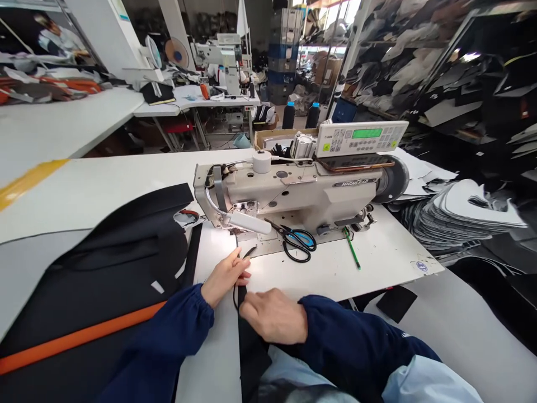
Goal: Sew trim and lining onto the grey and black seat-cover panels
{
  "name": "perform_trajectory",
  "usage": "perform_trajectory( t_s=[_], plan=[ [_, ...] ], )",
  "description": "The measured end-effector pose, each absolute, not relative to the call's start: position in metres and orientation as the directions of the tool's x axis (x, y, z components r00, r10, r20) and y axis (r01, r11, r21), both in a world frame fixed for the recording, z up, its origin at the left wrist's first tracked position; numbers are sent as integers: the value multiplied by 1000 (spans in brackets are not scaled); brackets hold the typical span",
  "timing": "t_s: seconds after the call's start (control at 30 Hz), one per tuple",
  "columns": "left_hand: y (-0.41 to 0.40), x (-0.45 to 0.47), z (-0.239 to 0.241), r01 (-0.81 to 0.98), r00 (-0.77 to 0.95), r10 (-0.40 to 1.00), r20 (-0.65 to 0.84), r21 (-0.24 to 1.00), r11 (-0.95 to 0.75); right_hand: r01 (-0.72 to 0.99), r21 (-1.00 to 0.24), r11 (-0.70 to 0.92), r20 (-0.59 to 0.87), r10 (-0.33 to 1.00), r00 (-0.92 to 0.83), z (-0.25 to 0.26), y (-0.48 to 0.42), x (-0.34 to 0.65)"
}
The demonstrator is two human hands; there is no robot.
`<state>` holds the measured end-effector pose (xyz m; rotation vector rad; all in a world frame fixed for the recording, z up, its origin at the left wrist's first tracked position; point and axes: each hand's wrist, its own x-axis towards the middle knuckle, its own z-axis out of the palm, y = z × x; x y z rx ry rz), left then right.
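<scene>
Just in front of the sewing machine [293,193], my left hand [226,275] pinches a narrow black strip [250,252], whose thin end pokes out past the fingertips. A loop of thin black cord hangs below those fingers. My right hand [274,316] is closed closer to my body, at the edge of a dark fabric band [250,347] that runs down to my lap. What its fingers hold is hidden. Black-handled scissors [296,242] lie by the machine's bed, over a blue-handled tool [305,238]. A green pen [352,249] rests to their right.
Large black fabric pieces [126,268] with an orange strip [84,336] cover the table's left side. Stacked white-topped cut pieces [470,207] stand at right. A control panel [363,139] sits atop the machine. Another person [61,39] is at the far left back.
</scene>
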<state>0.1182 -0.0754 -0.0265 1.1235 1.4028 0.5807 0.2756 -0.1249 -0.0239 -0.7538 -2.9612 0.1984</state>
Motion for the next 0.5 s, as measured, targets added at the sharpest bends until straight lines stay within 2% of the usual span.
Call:
perform_trajectory(
  t_s=[0.03,0.1,0.17,0.23,0.33,0.5],
  plan=[
    [-75,119,-25,289,140,872,-469,862,417,402,-184,897,73,421,-904,-25,-132,275],
    [-76,117,-22,370,138,881,-452,849,378,385,-320,866,108,437,-893,-27,-134,278],
    [-80,111,-17,457,174,891,-419,836,304,445,-506,739,142,580,-802,-28,-123,283],
    [-87,106,-10,515,231,893,-386,827,225,498,-634,591,183,741,-646,-30,-109,287],
    [-99,103,2,606,251,908,-335,786,123,460,-719,520,280,824,-493,-32,-92,285],
    [-107,106,12,729,267,920,-285,685,0,240,-845,478,322,813,-486,-40,-84,272]
  ],
)
